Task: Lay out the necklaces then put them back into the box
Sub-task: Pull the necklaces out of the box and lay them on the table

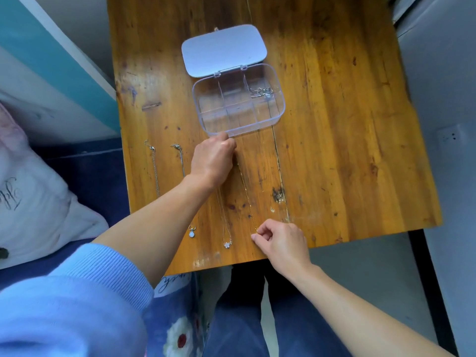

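Note:
A clear plastic box (279, 117) with several compartments stands open on the wooden table (334, 124), its lid (224, 50) folded back. One silver necklace (262, 92) lies bunched in the far right compartment. Several necklaces lie stretched out side by side near the front edge: a silver chain (155, 171), one with a white drop pendant (192, 234), one with a flower pendant (227, 244). A thin gold necklace (246, 194) runs between my hands. My left hand (213, 161) pinches its far end just below the box. My right hand (280, 243) pinches its near end.
A white pillow (33, 197) lies at the left on dark blue bedding. A teal and white wall panel (51, 60) is beside the table's left edge. My knees in jeans (257, 318) are under the front edge. A grey floor lies to the right.

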The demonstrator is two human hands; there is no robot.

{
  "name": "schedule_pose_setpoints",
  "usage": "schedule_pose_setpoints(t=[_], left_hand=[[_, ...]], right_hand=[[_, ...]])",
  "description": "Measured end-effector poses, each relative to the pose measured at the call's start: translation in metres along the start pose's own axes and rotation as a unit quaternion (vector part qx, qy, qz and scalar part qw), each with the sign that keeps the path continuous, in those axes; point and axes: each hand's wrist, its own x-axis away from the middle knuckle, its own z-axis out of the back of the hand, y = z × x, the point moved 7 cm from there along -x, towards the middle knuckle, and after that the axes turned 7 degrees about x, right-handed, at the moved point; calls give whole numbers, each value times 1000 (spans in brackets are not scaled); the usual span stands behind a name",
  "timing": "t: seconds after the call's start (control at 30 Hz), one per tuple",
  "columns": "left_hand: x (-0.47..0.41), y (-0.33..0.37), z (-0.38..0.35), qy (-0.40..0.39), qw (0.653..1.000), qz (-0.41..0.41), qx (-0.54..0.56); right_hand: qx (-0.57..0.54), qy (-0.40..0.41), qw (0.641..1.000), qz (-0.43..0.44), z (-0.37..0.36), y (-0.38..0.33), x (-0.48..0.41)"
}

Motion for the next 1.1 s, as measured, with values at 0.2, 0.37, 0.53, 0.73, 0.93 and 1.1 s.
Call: schedule_pose_setpoints(t=[0.2, 0.37, 0.53, 0.73, 0.93, 1.1], left_hand=[[7, -7, -2, 13, 1000, 26, -3], [17, -4, 25, 82, 995, 10, 57], [9, -6, 46, 148, 989, -15, 22], [-18, -1, 27, 101, 995, 17, 16], [-20, -8, 20, 130, 990, 59, 21], [-17, -8, 20, 141, 987, 62, 37]], right_hand=[[49, -5, 998, 42, 1, -1, 3], [24, 25, 998, 46, 48, -4, -13], [59, 92, 993, 48, 129, -20, -79], [174, 135, 969, 110, 179, -76, -180], [427, 27, 884, 189, 157, -119, -238], [562, -37, 789, 245, 148, -140, -238]])
